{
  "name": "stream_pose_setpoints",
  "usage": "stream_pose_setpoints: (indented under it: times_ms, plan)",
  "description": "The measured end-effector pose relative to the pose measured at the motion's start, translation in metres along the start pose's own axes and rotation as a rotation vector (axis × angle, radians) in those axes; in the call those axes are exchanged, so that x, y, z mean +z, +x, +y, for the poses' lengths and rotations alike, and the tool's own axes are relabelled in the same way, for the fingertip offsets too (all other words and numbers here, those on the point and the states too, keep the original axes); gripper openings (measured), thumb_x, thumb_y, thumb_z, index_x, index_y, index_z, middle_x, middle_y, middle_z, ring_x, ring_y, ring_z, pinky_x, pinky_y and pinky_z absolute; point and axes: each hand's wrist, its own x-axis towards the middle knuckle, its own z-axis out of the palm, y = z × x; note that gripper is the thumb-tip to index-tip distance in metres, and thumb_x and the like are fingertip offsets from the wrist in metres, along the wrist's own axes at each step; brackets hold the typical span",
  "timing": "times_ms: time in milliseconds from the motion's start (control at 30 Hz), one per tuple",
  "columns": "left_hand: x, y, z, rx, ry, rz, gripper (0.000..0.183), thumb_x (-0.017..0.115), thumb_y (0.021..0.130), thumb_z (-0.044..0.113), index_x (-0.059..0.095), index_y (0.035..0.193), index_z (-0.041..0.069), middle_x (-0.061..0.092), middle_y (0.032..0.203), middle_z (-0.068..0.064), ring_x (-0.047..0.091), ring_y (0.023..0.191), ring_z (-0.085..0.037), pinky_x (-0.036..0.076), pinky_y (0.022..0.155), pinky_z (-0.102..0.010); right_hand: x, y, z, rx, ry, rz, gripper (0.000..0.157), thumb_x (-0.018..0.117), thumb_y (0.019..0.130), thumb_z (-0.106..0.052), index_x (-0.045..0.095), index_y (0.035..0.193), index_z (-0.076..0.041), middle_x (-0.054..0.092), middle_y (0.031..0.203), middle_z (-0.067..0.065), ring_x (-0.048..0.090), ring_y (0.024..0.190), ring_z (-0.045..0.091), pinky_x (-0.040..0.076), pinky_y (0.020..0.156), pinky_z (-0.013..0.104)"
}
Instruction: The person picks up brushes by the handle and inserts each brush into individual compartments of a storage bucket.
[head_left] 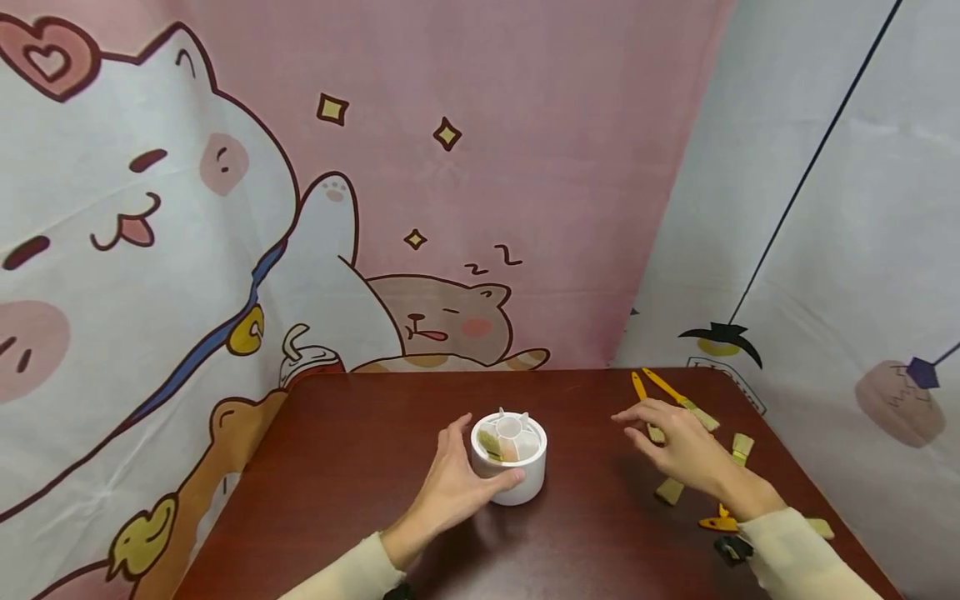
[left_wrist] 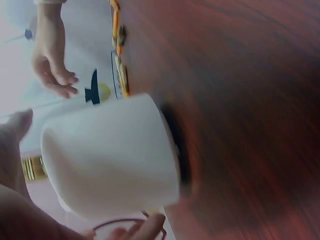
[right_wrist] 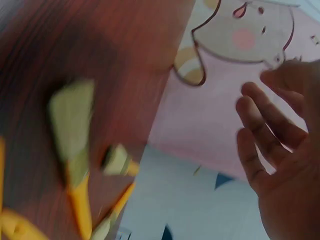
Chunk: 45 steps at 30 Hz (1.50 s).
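White round compartmented caddy [head_left: 531, 479] nr centre of dark red-brown table [head_left: 360, 467] – upright, w/ two small peaks at approx 12 and 1 o'clock of rim and an olive-yellow piece [head_left: 489, 443] inside at approx 8, kind unclear. L hand [head_left: 444, 485] at 8 o'clock of caddy, grasping its side, thumb across the front; can't tell if base touches tabletop. R hand [head_left: 678, 442] at 3 o'clock of caddy, well apart, raised over table, nothing held, fingers loosely bent and relaxed. Flat paintbrushes w/ yellow-orange handles scattered about R hand: one brush [head_left: 688, 406] at 1 o'clock, another [head_left: 742, 450] at approx 3, bristles [head_left: 670, 491] at 6, orange handle [head_left: 718, 524] at 5, pale bristle end [head_left: 822, 527] at 4 past the cream sleeve [head_left: 797, 546]. Small black item [head_left: 733, 548] just beside that handle, too unclear to name. Behind, at 12 – pink-and-white cartoon backdrop [head_left: 585, 208] w/ large white cat [head_left: 172, 225] at 10 o'clock and brown sleeping cat [head_left: 450, 321] at approx 11 from caddy.
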Motion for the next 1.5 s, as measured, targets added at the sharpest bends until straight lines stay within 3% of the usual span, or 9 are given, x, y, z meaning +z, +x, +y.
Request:
stream_pose_setpoints:
  times_ms: [233,367,500,667,933,1167,1500]
  plan:
    - [0.011,0.0,0.007,-0.038,0.039,0.075,0.122,0.102,0.076,0.071,0.046,0.167,0.012,0.056,0.162,-0.018,0.07,0.141,-0.042,0.062,0.097,-0.067,-0.017,-0.024,0.036,0.036,-0.027,-0.199,0.037,0.088,0.097,0.003,0.085,0.124,-0.022,0.081,0.117,-0.004,0.069,0.094,0.009,0.057,0.073,0.028]
    - [0.012,0.001,0.002,-0.021,0.024,0.082,0.113,0.102,0.078,0.067,0.052,0.16,0.008,0.058,0.158,-0.018,0.07,0.14,-0.039,0.061,0.106,-0.061,-0.021,-0.033,0.051,0.045,-0.018,-0.298,0.036,0.089,0.095,0.005,0.086,0.124,-0.017,0.079,0.116,-0.001,0.075,0.098,0.017,0.062,0.077,0.032]
    - [0.007,0.002,-0.002,0.021,-0.007,0.058,0.107,0.102,0.081,0.061,0.054,0.158,0.004,0.061,0.155,-0.019,0.069,0.141,-0.039,0.057,0.117,-0.059,-0.026,-0.04,0.06,0.11,0.0,-0.404,0.037,0.089,0.094,0.004,0.085,0.126,-0.014,0.078,0.122,0.002,0.077,0.101,0.024,0.062,0.077,0.032]
    - [-0.002,0.004,-0.005,0.038,-0.039,-0.007,0.103,0.1,0.084,0.054,0.054,0.161,0.003,0.063,0.157,-0.017,0.068,0.142,-0.037,0.056,0.117,-0.058,-0.029,-0.046,0.067,0.168,0.014,-0.494,0.037,0.089,0.093,0.003,0.085,0.126,-0.013,0.078,0.125,0.003,0.079,0.106,0.026,0.066,0.081,0.036]
    - [-0.011,0.013,-0.013,0.05,-0.082,-0.113,0.1,0.099,0.089,0.045,0.051,0.167,0.007,0.068,0.149,-0.014,0.068,0.117,-0.024,0.054,0.097,-0.039,-0.028,-0.05,0.076,0.191,-0.032,-0.542,0.041,0.089,0.092,0.004,0.085,0.127,-0.018,0.077,0.128,0.0,0.078,0.111,0.028,0.06,0.08,0.029]
    - [-0.015,0.021,-0.02,0.07,-0.149,-0.19,0.098,0.098,0.091,0.038,0.05,0.17,0.006,0.068,0.156,-0.02,0.074,0.125,-0.028,0.061,0.108,-0.053,-0.025,-0.055,0.083,0.147,-0.076,-0.55,0.042,0.089,0.09,0.006,0.087,0.124,-0.019,0.077,0.122,-0.004,0.077,0.114,0.031,0.065,0.086,0.037]
    - [-0.019,0.026,-0.021,0.069,-0.161,-0.227,0.097,0.097,0.091,0.037,0.049,0.171,0.008,0.07,0.156,-0.018,0.074,0.134,-0.03,0.059,0.112,-0.052,-0.022,-0.055,0.084,0.105,-0.119,-0.524,0.036,0.096,0.091,-0.002,0.088,0.121,-0.021,0.078,0.116,-0.008,0.078,0.111,0.029,0.066,0.086,0.039]
